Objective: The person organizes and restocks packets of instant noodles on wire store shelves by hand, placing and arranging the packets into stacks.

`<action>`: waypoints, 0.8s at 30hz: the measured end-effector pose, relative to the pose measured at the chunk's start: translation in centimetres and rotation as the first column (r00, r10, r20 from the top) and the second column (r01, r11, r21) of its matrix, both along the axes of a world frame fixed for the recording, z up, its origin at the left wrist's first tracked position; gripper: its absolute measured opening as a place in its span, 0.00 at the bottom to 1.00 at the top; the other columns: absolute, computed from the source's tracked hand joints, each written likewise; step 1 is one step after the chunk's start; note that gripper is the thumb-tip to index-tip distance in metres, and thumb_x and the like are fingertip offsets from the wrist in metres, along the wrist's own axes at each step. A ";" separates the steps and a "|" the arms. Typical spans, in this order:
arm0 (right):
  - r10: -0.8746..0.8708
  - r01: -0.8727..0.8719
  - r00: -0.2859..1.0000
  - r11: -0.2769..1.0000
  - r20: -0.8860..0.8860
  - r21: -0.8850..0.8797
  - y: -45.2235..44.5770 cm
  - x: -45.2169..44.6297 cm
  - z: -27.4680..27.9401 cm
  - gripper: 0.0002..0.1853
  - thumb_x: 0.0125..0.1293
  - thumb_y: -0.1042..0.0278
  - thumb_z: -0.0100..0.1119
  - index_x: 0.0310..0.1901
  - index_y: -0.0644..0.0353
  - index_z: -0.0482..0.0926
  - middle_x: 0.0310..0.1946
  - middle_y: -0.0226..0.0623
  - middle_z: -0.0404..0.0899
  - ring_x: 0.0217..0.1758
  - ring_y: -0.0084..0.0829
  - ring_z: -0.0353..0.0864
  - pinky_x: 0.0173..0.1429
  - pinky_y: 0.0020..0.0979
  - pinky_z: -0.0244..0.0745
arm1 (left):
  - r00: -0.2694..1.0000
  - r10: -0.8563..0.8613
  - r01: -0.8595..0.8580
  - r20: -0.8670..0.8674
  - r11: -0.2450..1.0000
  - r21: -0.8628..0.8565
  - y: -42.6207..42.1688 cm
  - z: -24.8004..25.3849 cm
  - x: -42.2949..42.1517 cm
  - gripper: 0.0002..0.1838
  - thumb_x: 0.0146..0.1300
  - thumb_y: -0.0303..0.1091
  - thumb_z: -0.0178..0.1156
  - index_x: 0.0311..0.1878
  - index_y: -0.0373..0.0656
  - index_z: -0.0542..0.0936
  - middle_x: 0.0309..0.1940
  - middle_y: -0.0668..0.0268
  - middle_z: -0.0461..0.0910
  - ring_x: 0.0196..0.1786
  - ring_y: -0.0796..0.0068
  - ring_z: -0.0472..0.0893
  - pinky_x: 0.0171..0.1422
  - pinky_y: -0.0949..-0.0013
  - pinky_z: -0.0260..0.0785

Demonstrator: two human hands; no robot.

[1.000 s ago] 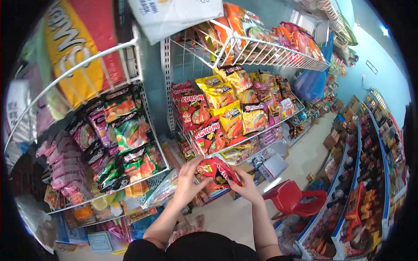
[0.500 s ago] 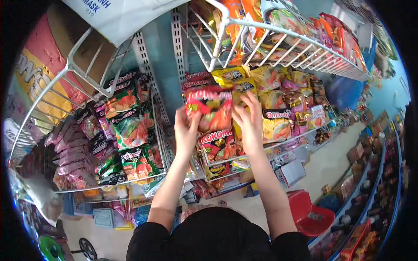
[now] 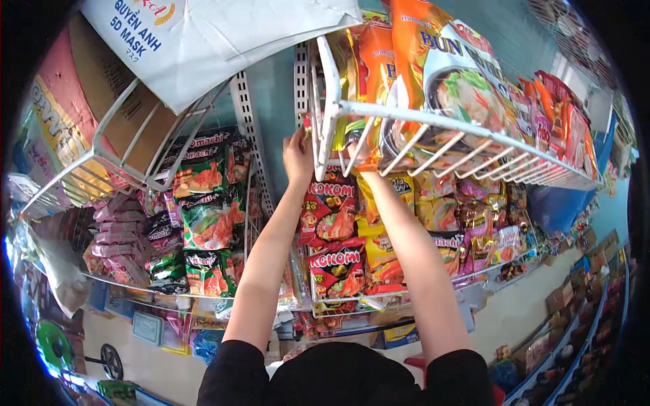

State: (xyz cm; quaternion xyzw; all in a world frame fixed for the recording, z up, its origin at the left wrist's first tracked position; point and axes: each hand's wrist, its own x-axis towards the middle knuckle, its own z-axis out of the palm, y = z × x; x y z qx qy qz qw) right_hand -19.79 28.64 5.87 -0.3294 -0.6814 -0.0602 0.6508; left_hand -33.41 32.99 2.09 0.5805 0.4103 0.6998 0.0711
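Note:
My left hand [image 3: 298, 160] reaches up beside the left end of the upper wire rack [image 3: 420, 122]. Its fingers are curled, and a small red bit shows at their tips; what it belongs to is hidden. Behind the rack's front wires, my right hand [image 3: 356, 150] is mostly covered, so its fingers cannot be read. Between my forearms lies a red Kokomi instant noodle packet [image 3: 329, 211], with another Kokomi packet [image 3: 337, 271] in front of it. Yellow noodle packets [image 3: 382, 254] lie under my right forearm.
Orange noodle bags [image 3: 413, 61] fill the upper rack. Left of my arms are green and black Omachi packets [image 3: 206, 223] and a pile of pink packets [image 3: 120, 233]. A white carton [image 3: 196, 40] juts out overhead. More noodle packets [image 3: 474, 233] line the right shelf.
Both hands have moved up and away from me, towards the upper rack. The Kokomi packet that was between them now appears to lie on the shelf. My view has shifted upward.

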 end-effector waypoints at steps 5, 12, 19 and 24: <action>-0.028 0.028 0.991 1.000 0.131 0.003 -0.3 0.2 0.0 0.12 0.61 0.63 0.56 0.39 0.62 0.71 0.28 0.43 0.74 0.33 0.38 0.76 0.36 0.39 0.70 | 0.996 -0.083 0.084 0.013 0.995 -0.057 1.3 -2.8 0.4 0.20 0.61 0.24 0.51 0.57 0.46 0.74 0.42 0.56 0.72 0.48 0.57 0.76 0.51 0.62 0.69; -0.077 0.103 0.956 0.991 0.282 -0.080 -0.9 0.9 0.1 0.11 0.61 0.66 0.56 0.42 0.63 0.72 0.26 0.43 0.76 0.32 0.40 0.77 0.37 0.40 0.71 | 0.985 -0.107 0.065 -0.134 0.955 -0.288 -1.5 -1.2 -1.1 0.21 0.54 0.26 0.58 0.54 0.42 0.74 0.45 0.49 0.72 0.48 0.49 0.73 0.54 0.56 0.66; 0.079 -0.047 0.994 0.932 0.076 -0.358 -19.2 1.1 -0.6 0.19 0.62 0.78 0.50 0.56 0.64 0.69 0.54 0.47 0.71 0.61 0.47 0.67 0.64 0.39 0.61 | 0.983 -0.092 0.072 -0.158 0.989 -0.127 -19.4 -0.4 -3.0 0.18 0.59 0.25 0.57 0.54 0.38 0.72 0.47 0.53 0.72 0.53 0.53 0.72 0.59 0.61 0.64; 0.056 -0.073 0.997 0.696 -0.047 -0.714 -26.5 2.6 -6.8 0.15 0.65 0.76 0.51 0.53 0.63 0.72 0.42 0.41 0.77 0.26 0.24 0.73 0.30 0.25 0.70 | 0.980 -0.149 0.083 -0.129 0.907 -0.412 -26.5 -6.1 -4.9 0.20 0.58 0.27 0.61 0.54 0.37 0.71 0.47 0.54 0.69 0.52 0.56 0.71 0.57 0.63 0.64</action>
